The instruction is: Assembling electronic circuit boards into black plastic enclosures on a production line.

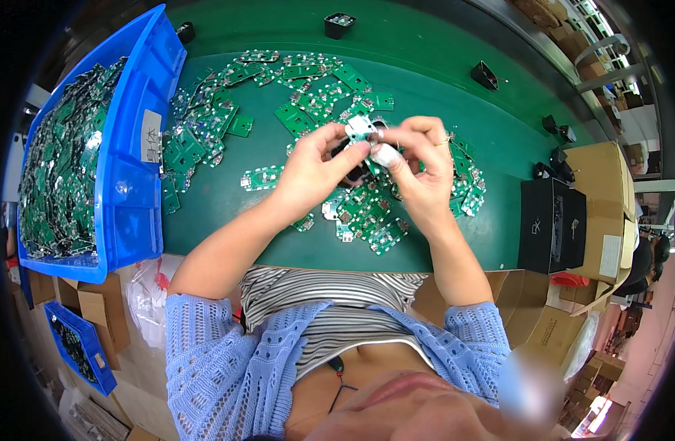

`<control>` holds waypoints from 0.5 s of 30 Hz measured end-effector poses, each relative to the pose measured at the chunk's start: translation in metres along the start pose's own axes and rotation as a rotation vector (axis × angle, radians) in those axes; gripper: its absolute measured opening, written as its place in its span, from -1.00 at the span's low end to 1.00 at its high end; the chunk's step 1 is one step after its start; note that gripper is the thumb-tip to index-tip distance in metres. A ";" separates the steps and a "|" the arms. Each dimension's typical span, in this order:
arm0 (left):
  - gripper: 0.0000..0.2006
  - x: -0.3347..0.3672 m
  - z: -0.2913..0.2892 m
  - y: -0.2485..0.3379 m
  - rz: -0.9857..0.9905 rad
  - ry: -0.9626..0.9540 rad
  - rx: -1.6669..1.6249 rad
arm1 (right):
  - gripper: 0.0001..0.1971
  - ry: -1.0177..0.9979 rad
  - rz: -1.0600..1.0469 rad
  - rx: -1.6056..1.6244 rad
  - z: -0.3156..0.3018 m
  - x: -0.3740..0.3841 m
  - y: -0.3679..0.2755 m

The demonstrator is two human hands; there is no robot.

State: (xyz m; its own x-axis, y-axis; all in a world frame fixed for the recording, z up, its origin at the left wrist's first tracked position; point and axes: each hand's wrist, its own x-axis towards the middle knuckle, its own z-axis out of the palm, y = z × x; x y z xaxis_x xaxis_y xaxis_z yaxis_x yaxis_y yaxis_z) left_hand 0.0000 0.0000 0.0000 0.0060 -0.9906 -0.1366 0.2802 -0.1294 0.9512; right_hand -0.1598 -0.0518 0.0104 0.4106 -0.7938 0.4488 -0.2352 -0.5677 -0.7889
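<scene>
Above the green tabletop, my left hand [314,165] pinches a small green and white circuit board [359,128] between thumb and fingers. My right hand [423,163] closes on the same board from the other side. White wrapping covers my right thumb [385,155], and a ring sits on one finger. Something dark shows under the hands, mostly hidden by them. Loose circuit boards [363,213] lie just below my hands. More boards [319,99] spread beyond them, and a single board [261,178] rests beside my left wrist.
At the left, a large blue bin [135,184] is heaped with circuit boards. A smaller blue bin [95,364] stands lower down. Black box [551,224] and cardboard box [609,213] border the right side. Small black holders [339,26] sit along the far edge.
</scene>
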 end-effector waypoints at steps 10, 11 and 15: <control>-0.62 -0.005 0.007 0.010 0.059 0.037 0.050 | -0.75 -0.030 -0.084 0.060 0.003 0.005 -0.007; -0.62 -0.005 0.008 0.008 0.073 0.020 0.066 | -0.75 -0.028 -0.089 0.058 0.004 0.004 -0.005; -0.64 -0.011 0.011 0.008 0.119 0.045 0.060 | -0.81 -0.060 -0.088 0.043 0.005 0.002 -0.009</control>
State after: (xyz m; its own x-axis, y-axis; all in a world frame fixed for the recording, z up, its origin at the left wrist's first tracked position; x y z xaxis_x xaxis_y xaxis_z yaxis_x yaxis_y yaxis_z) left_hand -0.0082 0.0090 0.0121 0.0797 -0.9963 -0.0326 0.2174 -0.0146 0.9760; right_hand -0.1528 -0.0475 0.0160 0.4806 -0.7260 0.4919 -0.1588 -0.6237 -0.7653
